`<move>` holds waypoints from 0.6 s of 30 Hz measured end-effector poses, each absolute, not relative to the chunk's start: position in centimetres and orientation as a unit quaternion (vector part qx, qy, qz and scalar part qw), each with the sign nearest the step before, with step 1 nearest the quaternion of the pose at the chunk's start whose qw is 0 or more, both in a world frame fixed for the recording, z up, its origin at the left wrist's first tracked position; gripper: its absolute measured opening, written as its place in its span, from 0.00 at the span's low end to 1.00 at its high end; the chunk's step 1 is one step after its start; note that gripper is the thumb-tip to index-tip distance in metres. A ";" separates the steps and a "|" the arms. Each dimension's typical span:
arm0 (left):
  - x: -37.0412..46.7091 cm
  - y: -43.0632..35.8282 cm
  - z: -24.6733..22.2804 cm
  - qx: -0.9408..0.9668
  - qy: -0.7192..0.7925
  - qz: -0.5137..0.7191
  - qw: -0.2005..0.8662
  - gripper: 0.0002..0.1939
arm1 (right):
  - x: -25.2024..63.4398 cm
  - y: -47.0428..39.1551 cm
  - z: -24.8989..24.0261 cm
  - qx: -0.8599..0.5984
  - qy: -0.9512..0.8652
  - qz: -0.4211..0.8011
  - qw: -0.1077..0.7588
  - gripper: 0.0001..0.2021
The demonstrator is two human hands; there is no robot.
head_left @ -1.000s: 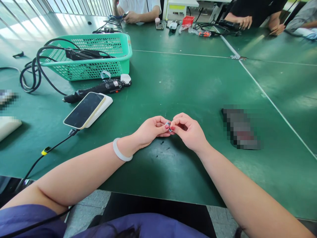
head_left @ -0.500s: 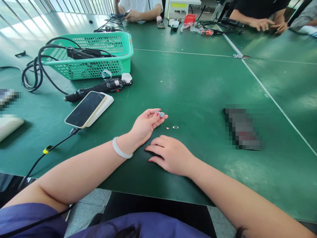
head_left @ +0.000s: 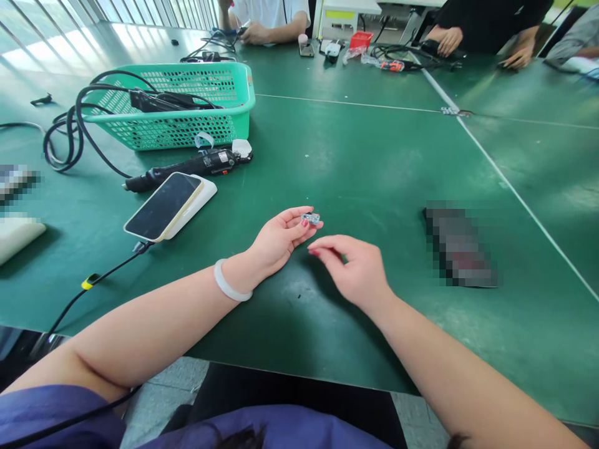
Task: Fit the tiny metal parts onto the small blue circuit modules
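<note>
Cable [head_left: 77,111] loops at the left of my head feed, running over the wall of a green basket [head_left: 187,130]. Just in front of the basket I see a black handheld tool [head_left: 187,167], and nearer still a phone [head_left: 163,206] tilted against a white block [head_left: 201,196]. Next comes the left hand [head_left: 276,242], a white band [head_left: 227,284] at its wrist. It grasps a small bluish-grey part [head_left: 312,219] close to the fingertips: thumb pressing its left end, fingers beneath, right end uncovered. Near the part but apart from it, I have the right hand [head_left: 358,268], thumb and fingertips drawn together; I cannot tell whether anything is between them. Farther right, a dark, blurred object [head_left: 461,249] lies on the green table [head_left: 374,162].
</note>
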State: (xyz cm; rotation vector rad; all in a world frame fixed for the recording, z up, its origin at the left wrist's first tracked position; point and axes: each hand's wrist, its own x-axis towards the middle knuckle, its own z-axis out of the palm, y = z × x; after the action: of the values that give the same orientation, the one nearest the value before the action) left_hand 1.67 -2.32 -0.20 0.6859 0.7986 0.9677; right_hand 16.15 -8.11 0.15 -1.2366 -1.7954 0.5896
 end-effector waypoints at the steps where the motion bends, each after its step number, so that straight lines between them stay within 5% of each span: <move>1: 1.7 -2.4 -0.3 0.323 0.364 0.442 0.754 0.09 | 16.6 -7.8 0.5 -0.521 -0.671 0.250 0.465 0.06; 5: 1.7 -2.7 -0.5 0.369 0.350 0.429 0.746 0.10 | 17.5 -7.0 0.8 -0.548 -0.605 0.253 0.519 0.05; 18: 1.6 -2.9 -0.6 0.387 0.329 0.416 0.754 0.14 | 17.5 -6.5 0.0 -0.493 -0.713 0.061 0.495 0.07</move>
State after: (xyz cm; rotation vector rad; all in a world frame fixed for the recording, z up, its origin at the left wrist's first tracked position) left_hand 1.64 -2.87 -0.60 0.8437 0.7173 0.9077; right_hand 17.46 -6.50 -0.04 -1.1939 -1.7274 0.1481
